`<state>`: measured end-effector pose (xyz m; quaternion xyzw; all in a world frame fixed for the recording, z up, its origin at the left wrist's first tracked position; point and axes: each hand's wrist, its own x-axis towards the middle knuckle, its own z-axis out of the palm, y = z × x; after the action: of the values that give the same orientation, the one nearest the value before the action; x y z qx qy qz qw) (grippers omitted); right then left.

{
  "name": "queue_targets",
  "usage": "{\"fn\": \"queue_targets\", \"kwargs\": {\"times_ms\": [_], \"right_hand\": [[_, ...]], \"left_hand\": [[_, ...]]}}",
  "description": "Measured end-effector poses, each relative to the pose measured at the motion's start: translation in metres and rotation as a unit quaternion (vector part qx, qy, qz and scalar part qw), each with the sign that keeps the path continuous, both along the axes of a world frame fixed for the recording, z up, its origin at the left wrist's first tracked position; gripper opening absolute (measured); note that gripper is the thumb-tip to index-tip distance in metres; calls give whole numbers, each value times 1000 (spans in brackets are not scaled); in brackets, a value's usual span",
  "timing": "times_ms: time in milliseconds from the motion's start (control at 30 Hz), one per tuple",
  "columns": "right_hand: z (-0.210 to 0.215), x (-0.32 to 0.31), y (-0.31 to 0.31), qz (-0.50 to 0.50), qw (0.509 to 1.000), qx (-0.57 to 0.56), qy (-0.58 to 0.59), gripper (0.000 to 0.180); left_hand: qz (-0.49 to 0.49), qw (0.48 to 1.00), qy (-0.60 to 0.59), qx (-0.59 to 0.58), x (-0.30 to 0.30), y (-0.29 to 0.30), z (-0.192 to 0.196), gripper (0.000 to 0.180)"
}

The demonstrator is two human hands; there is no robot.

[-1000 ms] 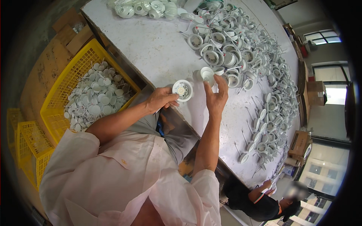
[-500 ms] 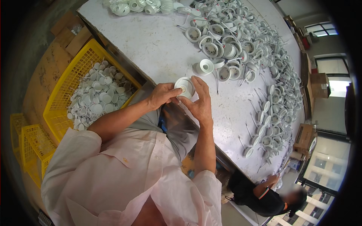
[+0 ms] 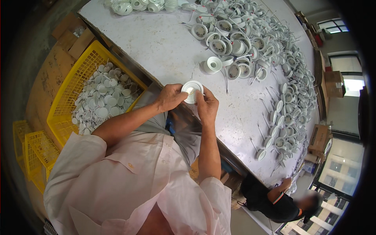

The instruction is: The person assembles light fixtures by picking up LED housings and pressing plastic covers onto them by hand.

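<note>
My left hand (image 3: pixel 169 97) and my right hand (image 3: pixel 206 105) both grip one small round white lamp housing (image 3: pixel 192 91) just above the near edge of the grey-white table (image 3: pixel 164 47). The fingers of both hands close around its rim, and its open face with a yellowish centre shows upward. A white cylindrical part (image 3: pixel 212 65) lies on the table just beyond my hands. Farther back a heap of several similar white round housings with wires (image 3: pixel 243 35) spreads across the table.
A yellow plastic crate (image 3: pixel 84 74) full of white round parts (image 3: pixel 102 100) stands left of me, with more yellow crates (image 3: pixel 29 152) beside it. Cardboard boxes (image 3: pixel 319 137) stand along the right. Another person in dark clothes (image 3: pixel 274 199) crouches at the table's near right end.
My right hand let go of a white cylindrical part, which now lies on the table, and came back to join the left hand on the round housing.
</note>
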<state>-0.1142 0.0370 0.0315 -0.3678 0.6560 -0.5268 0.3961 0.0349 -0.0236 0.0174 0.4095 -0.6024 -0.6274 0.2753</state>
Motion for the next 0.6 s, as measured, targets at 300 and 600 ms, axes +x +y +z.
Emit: {"fn": "queue_targets", "kwargs": {"times_ms": [300, 600], "right_hand": [[-6, 5, 4, -36, 999, -5, 31, 27], [-7, 4, 13, -64, 997, -5, 50, 26]], "left_hand": [[29, 999, 20, 29, -5, 1, -6, 32], [12, 998, -2, 66, -13, 4, -10, 31]]}}
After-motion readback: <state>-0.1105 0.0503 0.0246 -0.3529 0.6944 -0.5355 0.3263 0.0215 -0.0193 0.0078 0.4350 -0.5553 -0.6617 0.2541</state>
